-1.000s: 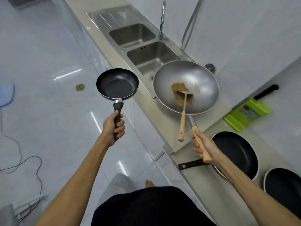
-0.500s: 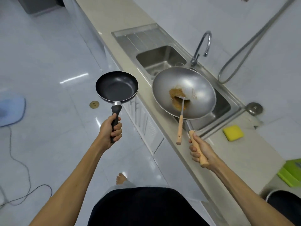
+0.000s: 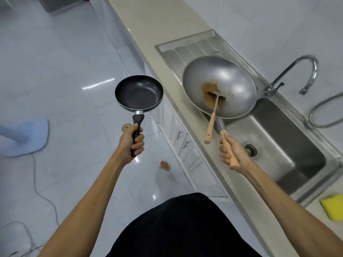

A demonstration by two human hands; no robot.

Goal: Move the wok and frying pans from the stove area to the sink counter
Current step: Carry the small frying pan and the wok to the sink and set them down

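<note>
My left hand [image 3: 130,144] grips the black handle of a small black frying pan [image 3: 139,92], held level over the floor, left of the counter edge. My right hand [image 3: 232,154] grips the wooden handle of a large silver wok [image 3: 233,78], held above the steel sink [image 3: 289,145] and its drainboard [image 3: 185,51]. Brown food residue [image 3: 208,89] lies in the wok's bottom. A spatula with a wooden handle [image 3: 210,127] rests inside the wok, its handle sticking out over the rim toward me.
The beige counter [image 3: 157,21] runs from far left to near right along a white wall. A curved faucet [image 3: 297,71] and a hose loop [image 3: 324,112] stand behind the sink. A yellow sponge [image 3: 333,209] lies near right. A cable [image 3: 42,191] and blue mop [image 3: 26,138] are on the floor.
I have walked along the counter toward the sink with both pans. The stove-side pans and green board have left the view; the wok now hangs over the sink and drainboard.
</note>
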